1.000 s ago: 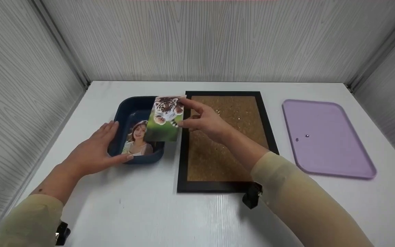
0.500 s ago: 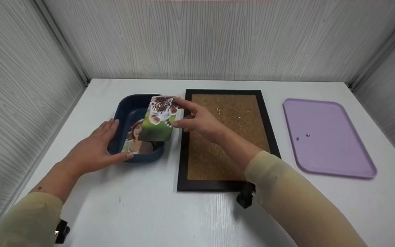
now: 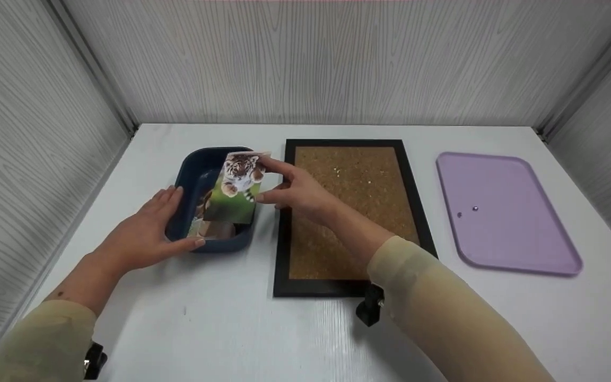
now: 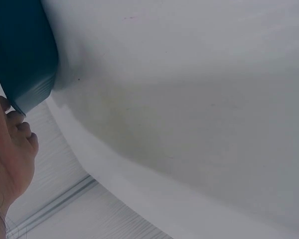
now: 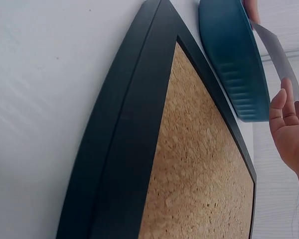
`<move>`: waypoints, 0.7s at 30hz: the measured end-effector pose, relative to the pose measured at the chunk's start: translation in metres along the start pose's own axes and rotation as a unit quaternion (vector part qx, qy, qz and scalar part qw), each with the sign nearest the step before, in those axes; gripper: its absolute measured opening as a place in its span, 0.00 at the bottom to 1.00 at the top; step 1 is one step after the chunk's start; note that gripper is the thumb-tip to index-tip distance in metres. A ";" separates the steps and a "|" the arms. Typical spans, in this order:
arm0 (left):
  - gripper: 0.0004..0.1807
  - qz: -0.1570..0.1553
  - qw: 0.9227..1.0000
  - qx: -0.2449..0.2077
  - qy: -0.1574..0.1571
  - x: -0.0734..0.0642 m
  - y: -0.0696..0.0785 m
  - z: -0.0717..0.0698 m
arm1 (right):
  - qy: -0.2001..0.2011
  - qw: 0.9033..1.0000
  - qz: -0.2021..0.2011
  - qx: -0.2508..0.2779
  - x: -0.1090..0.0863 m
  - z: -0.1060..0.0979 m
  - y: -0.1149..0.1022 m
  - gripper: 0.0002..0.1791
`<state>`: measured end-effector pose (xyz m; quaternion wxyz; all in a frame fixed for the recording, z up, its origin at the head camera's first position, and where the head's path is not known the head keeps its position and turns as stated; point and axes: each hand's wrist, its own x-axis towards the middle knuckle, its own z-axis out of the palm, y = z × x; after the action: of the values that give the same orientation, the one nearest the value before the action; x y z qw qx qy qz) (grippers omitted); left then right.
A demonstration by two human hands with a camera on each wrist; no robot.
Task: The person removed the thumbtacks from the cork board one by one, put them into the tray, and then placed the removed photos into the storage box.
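Observation:
A dark blue rectangular tub [image 3: 226,245] stands on the white table at the left. My left hand [image 3: 138,236] rests against its left side, fingers along the wall and thumb at the front rim. The left wrist view catches these fingertips [image 4: 27,130] by the tub's edge. Between thumb and fingers my right hand [image 3: 303,196] pinches a tiger photo [image 3: 234,188] by its right edge, tilted over the tub. Beneath it another photo [image 3: 215,231], of a person, lies mostly hidden in the tub. In the right wrist view the held photo [image 5: 279,52] is seen edge-on.
A black-framed cork board [image 3: 356,212] lies flat right of the tub, under my right forearm. Farther right is a lilac tray [image 3: 512,217] with two small shiny pieces [image 3: 475,208] near its left side. Pale wood-grain walls [image 3: 305,63] enclose the table's back and sides.
My right hand has carried the tiger photo left and slightly down, farther over the tub, covering more of the photo inside. The left hand stays in place.

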<state>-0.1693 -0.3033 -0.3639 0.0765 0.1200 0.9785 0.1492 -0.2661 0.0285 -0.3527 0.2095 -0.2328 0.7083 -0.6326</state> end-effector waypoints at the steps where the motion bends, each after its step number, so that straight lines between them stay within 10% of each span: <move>1: 0.66 0.000 1.000 0.000 0.000 0.000 0.000 0.000 | -0.001 1.000 0.000 0.003 0.000 0.001 0.000 0.47; 21: 0.67 -0.005 1.000 0.004 -0.001 0.000 0.001 0.001 | -0.006 0.999 0.024 -0.021 0.007 0.019 0.005 0.49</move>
<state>-0.1693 -0.3021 -0.3647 0.0773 0.1154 0.9797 0.1444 -0.2610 0.0093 -0.3601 0.2243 -0.2239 0.7257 -0.6106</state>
